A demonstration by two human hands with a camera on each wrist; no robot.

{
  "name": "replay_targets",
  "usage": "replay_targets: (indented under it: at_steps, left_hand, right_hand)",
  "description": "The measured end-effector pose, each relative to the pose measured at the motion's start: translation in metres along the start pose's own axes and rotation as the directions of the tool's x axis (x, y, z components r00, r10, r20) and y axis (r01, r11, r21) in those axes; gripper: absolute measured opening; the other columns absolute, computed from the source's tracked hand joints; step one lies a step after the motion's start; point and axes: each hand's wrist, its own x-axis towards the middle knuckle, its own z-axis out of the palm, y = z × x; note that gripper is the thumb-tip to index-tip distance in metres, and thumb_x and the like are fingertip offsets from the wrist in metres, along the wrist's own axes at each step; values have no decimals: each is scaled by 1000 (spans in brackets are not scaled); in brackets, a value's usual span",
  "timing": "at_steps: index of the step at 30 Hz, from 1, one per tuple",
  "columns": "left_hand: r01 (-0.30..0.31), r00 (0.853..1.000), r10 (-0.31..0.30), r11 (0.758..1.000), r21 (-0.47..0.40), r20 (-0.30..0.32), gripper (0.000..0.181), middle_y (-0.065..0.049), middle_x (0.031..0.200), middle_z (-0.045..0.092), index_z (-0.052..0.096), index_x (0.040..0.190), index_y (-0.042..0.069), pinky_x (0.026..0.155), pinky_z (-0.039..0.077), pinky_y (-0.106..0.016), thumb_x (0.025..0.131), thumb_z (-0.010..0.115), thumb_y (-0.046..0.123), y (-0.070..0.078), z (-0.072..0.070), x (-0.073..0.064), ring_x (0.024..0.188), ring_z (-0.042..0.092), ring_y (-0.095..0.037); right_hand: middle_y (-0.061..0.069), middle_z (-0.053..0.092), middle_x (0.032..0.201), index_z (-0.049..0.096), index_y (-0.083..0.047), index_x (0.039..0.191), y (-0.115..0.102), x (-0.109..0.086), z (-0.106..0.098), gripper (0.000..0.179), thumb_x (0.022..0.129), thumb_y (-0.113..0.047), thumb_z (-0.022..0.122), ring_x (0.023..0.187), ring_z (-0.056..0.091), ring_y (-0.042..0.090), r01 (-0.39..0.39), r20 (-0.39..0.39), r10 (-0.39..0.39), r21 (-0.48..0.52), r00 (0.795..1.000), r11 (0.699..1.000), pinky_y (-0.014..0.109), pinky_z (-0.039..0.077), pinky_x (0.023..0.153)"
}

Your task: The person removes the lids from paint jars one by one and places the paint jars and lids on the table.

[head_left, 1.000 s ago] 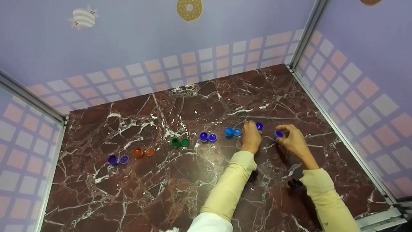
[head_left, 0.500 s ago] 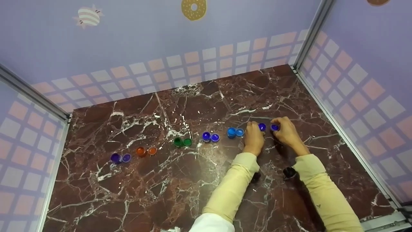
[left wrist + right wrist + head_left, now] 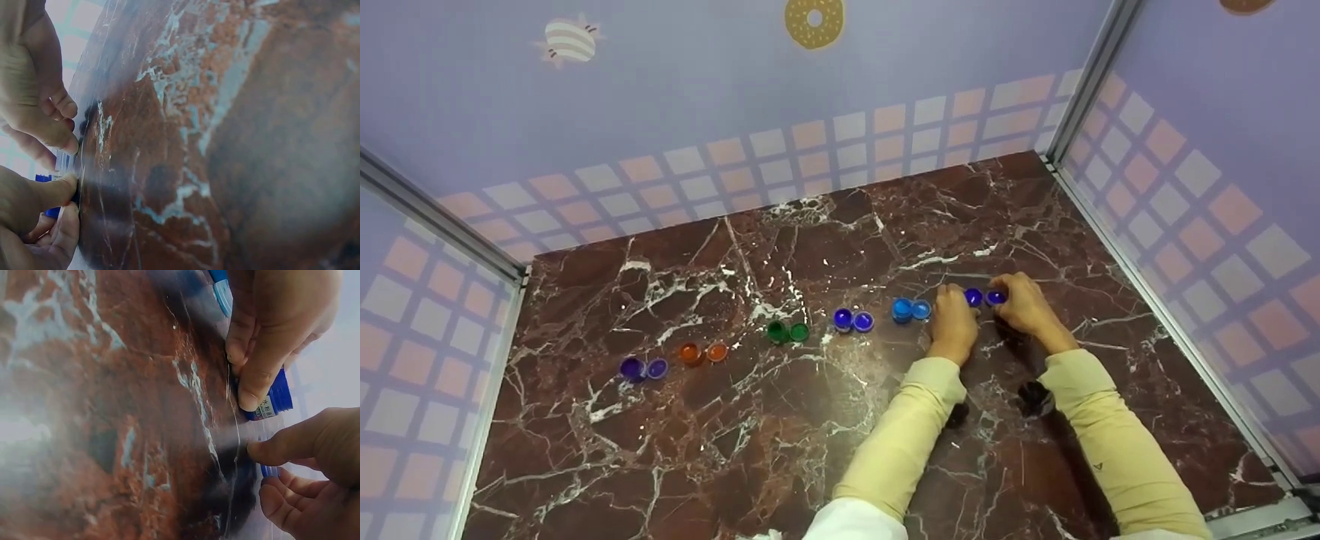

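Note:
My left hand point(image 3: 954, 324) holds a small open jar of dark blue paint point(image 3: 973, 298) down on the marbled table. In the right wrist view the jar point(image 3: 278, 396) shows a printed label and a threaded blue neck, with the left thumb and fingers on its side. Just right of it my right hand point(image 3: 1027, 306) pinches the jar's lid point(image 3: 996, 298), inner side up and blue inside. That lid point(image 3: 269, 470) stays low by the table surface between thumb and fingers. The left wrist view shows both hands at its left edge, the lid point(image 3: 64, 161) clear and ridged.
Leftward runs a row of open paint jars, each with its lid beside it: light blue point(image 3: 902, 309), blue point(image 3: 844, 320), green point(image 3: 778, 331), orange point(image 3: 690, 353) and purple point(image 3: 632, 368). Patterned panels point(image 3: 697, 97) wall the back and sides of the table.
My right hand has moved left and slightly away from me with the lid, bringing it down close beside the dark blue jar. My left hand keeps its grip on the jar.

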Motion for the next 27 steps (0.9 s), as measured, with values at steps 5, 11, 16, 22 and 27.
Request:
replay_targets:
  at_steps: [5, 11, 16, 22, 27]
  left_hand:
    - [3, 1000, -3, 1000, -5, 17, 32, -8, 101, 63, 64, 100, 6, 82, 58, -31, 82, 88, 16, 2, 1, 1, 93, 72, -27]
    - [20, 999, -20, 1000, 12, 47, 34, -7, 103, 62, 64, 102, 6, 82, 57, -30, 82, 88, 20, 3, 1, 0, 93, 71, -26]
    - [10, 999, -11, 1000, 18, 47, 37, -9, 104, 62, 63, 105, 5, 82, 57, -32, 83, 88, 22, 3, 2, -1, 92, 71, -27]
    - [21, 998, -24, 998, 52, 64, 42, -11, 108, 61, 62, 111, 3, 82, 58, -32, 86, 85, 27, 1, 0, 2, 93, 72, -27]
    - [35, 998, -38, 998, 56, 58, 45, -12, 108, 59, 62, 111, 2, 81, 58, -32, 84, 87, 27, 0, -1, 3, 93, 71, -26]
  right_hand:
    - [34, 65, 106, 66, 15, 114, 6, 1, -5, 36, 79, 8, 73, 99, 61, 50, 14, 13, -14, 6, 1000, 1000, 62, 47, 91]
    - [31, 67, 103, 67, 13, 116, 12, -1, -3, 37, 82, 3, 79, 94, 63, 48, 5, 9, -5, 23, 1000, 1000, 60, 49, 86]
    - [30, 65, 101, 66, 13, 117, 13, -4, -1, 40, 82, 1, 80, 94, 61, 47, -17, -7, 17, 33, 1000, 999, 60, 48, 85]
    - [33, 63, 109, 62, 15, 125, 12, -5, 5, 48, 83, 0, 81, 99, 61, 47, -50, -23, 52, 55, 998, 997, 60, 48, 90]
    - [33, 61, 114, 59, 14, 129, 9, -7, 8, 47, 89, -2, 76, 101, 61, 47, -40, -31, 42, 77, 999, 996, 60, 48, 90]
